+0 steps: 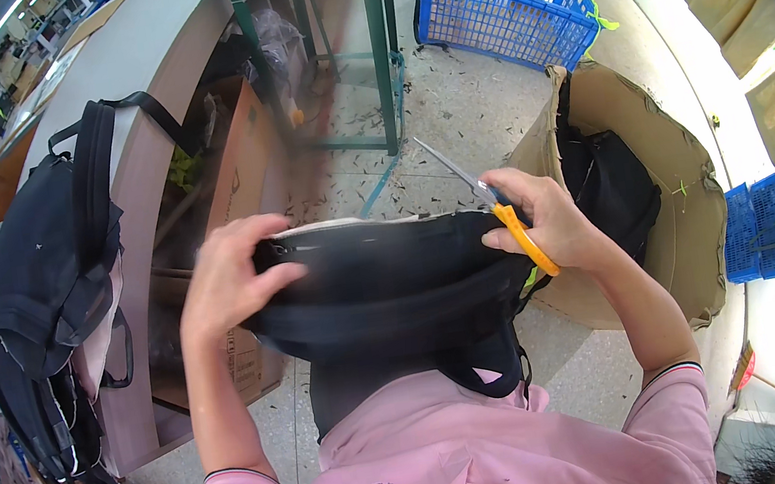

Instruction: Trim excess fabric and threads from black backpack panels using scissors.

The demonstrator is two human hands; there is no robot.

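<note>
A black fabric bag (392, 276) lies across my lap, with a pale strip along its far edge. At its left end my left hand (235, 271) is closed on that edge, the thumb on the near side; the hand is slightly blurred. My right hand (543, 220) grips a pair of scissors (524, 241) with orange-yellow handles, its fingers also at the bag's right end. The metal blades point away and to the left, beyond the bag, with nothing between them. Part of the bag's underside is hidden.
Black backpacks (60, 238) hang over the grey table (133, 119) at left. A cardboard box (233, 165) and green-framed stool (380, 65) stand ahead. At right, a large open carton (696, 248) holds black fabric; a blue crate (504, 13) stands beyond. Scraps litter the floor.
</note>
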